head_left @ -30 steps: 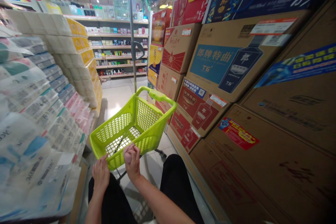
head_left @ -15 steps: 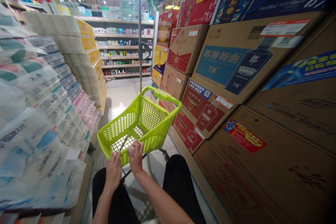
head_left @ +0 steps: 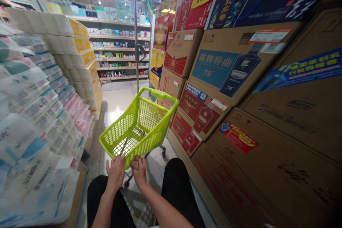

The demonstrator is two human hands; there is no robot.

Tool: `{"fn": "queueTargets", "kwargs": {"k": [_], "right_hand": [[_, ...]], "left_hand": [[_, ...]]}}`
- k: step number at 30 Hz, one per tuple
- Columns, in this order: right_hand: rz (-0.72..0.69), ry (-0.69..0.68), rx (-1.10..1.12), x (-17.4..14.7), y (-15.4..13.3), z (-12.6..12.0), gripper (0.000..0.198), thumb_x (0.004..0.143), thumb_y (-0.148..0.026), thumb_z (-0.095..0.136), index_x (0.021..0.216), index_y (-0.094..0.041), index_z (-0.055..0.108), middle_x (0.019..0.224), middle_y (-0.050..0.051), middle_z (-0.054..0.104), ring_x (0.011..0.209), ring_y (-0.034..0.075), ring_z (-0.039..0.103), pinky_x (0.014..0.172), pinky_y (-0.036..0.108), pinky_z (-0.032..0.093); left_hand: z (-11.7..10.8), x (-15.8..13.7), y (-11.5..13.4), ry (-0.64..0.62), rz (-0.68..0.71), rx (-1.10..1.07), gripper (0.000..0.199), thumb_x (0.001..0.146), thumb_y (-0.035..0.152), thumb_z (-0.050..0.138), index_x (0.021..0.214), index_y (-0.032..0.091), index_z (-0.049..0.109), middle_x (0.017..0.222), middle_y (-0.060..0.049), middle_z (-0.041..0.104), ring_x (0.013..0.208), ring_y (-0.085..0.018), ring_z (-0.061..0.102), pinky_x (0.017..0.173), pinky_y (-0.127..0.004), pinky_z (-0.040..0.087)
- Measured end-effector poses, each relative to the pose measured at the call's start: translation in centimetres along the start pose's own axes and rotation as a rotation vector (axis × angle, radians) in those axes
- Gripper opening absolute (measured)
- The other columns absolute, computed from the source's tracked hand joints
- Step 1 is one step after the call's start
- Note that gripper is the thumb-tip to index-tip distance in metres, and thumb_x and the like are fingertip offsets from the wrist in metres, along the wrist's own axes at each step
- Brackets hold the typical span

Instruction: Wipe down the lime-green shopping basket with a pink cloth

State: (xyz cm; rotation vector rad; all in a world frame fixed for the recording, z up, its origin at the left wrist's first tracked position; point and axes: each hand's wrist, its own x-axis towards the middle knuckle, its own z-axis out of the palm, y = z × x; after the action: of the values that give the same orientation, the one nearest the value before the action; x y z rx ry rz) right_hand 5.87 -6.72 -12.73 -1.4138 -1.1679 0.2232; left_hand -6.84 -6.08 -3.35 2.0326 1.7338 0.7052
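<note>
A lime-green plastic shopping cart (head_left: pixel 157 139) stands in the aisle, its near end towards me and its handle at the far side. No goods show in its basket. My left hand (head_left: pixel 117 171) lies at the near corner, fingers bent over the rim and thumb out to the left. Just to its right, my right hand (head_left: pixel 139 171) is closed at the same rim, knuckles up. A rounded pinkish patch shows at that fist; I cannot tell whether it is skin or a small object.
Liquor cartons (head_left: pixel 213 71) are stacked along the right, close to the cart. Wrapped tissue packs (head_left: pixel 40 114) are piled on the left. Shelves of small goods (head_left: pixel 123 48) and a thin metal pole (head_left: pixel 135 25) stand ahead. My knees (head_left: pixel 175 174) flank the cart's near end.
Both hands have come slightly lower and nearer to me at the cart's rim. My left thumb now sticks out more. The view has turned a little, shifting the surroundings leftward.
</note>
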Motion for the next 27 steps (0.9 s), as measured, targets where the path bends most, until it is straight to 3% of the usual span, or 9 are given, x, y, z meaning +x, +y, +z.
{"fn": "queueTargets", "kwargs": {"k": [4, 7, 10, 13, 16, 20, 24, 27], "right_hand": [[-0.021, 0.08, 0.049, 2.7, -2.6, -0.5, 0.029, 0.076, -0.01, 0.056, 0.102, -0.023, 0.056, 0.106, 0.006, 0.053, 0.107, 0.023, 0.055, 0.097, 0.04, 0.046], [-0.096, 0.056, 0.092, 3.7, -4.3, 0.0, 0.027, 0.081, -0.013, 0.055, 0.106, -0.022, 0.054, 0.113, 0.008, 0.051, 0.115, 0.023, 0.051, 0.102, 0.041, 0.043], [-0.075, -0.013, 0.095, 1.3, -3.5, 0.9, 0.026, 0.082, -0.014, 0.053, 0.106, -0.022, 0.055, 0.113, 0.008, 0.05, 0.113, 0.022, 0.053, 0.099, 0.039, 0.045], [-0.003, -0.058, 0.095, -0.9, -2.2, 1.1, 0.022, 0.078, -0.012, 0.057, 0.098, -0.022, 0.056, 0.101, 0.004, 0.052, 0.097, 0.02, 0.058, 0.088, 0.034, 0.05], [0.024, -0.004, 0.097, 0.4, -3.0, 0.3, 0.022, 0.075, -0.01, 0.058, 0.093, -0.023, 0.055, 0.097, 0.003, 0.052, 0.095, 0.02, 0.057, 0.091, 0.036, 0.049], [0.027, 0.104, 0.087, 3.5, -5.2, -0.3, 0.026, 0.077, -0.01, 0.057, 0.099, -0.023, 0.054, 0.106, 0.006, 0.054, 0.108, 0.023, 0.052, 0.101, 0.042, 0.042], [-0.06, -0.039, 0.066, 0.9, -3.8, 0.3, 0.03, 0.077, -0.007, 0.053, 0.102, -0.023, 0.057, 0.11, 0.007, 0.053, 0.111, 0.022, 0.054, 0.099, 0.04, 0.045], [-0.039, -0.148, 0.061, -1.7, -2.2, 0.7, 0.033, 0.072, -0.004, 0.053, 0.099, -0.023, 0.058, 0.1, 0.005, 0.055, 0.098, 0.021, 0.06, 0.087, 0.034, 0.051]], "left_hand": [[-0.6, 0.9, -2.2, 0.076, 0.033, 0.08, 0.046, 0.098, 0.036, 0.024, 0.121, 0.03, 0.063, 0.128, -0.005, 0.063, 0.134, -0.025, 0.041, 0.116, -0.064, 0.012], [0.1, 0.6, -2.8, 0.069, 0.144, 0.054, 0.045, 0.097, 0.034, 0.026, 0.126, 0.027, 0.06, 0.125, -0.005, 0.063, 0.135, -0.022, 0.04, 0.119, -0.055, 0.02], [1.1, -0.3, -2.4, 0.103, 0.191, 0.025, 0.047, 0.096, 0.032, 0.026, 0.134, 0.025, 0.053, 0.124, -0.006, 0.062, 0.134, -0.02, 0.042, 0.12, -0.05, 0.021], [1.2, -1.2, -1.7, 0.075, 0.118, 0.018, 0.048, 0.096, 0.032, 0.026, 0.137, 0.027, 0.05, 0.132, -0.006, 0.057, 0.14, -0.024, 0.034, 0.118, -0.054, 0.022], [-0.1, -1.0, -0.8, -0.008, 0.008, 0.031, 0.049, 0.097, 0.037, 0.02, 0.132, 0.031, 0.054, 0.136, -0.004, 0.056, 0.147, -0.027, 0.02, 0.116, -0.062, 0.013], [-1.4, 0.4, -0.1, -0.043, 0.03, 0.0, 0.052, 0.098, 0.043, 0.015, 0.128, 0.031, 0.057, 0.138, -0.003, 0.056, 0.146, -0.024, 0.022, 0.118, -0.06, 0.001], [-0.1, 0.8, -1.0, -0.051, 0.041, -0.106, 0.054, 0.098, 0.044, 0.016, 0.129, 0.024, 0.056, 0.135, -0.007, 0.058, 0.147, -0.023, 0.02, 0.12, -0.058, 0.01], [1.1, 0.2, -1.9, -0.061, 0.067, -0.21, 0.059, 0.098, 0.046, 0.014, 0.135, 0.018, 0.051, 0.141, -0.009, 0.052, 0.15, -0.021, 0.01, 0.121, -0.05, 0.019]]}}
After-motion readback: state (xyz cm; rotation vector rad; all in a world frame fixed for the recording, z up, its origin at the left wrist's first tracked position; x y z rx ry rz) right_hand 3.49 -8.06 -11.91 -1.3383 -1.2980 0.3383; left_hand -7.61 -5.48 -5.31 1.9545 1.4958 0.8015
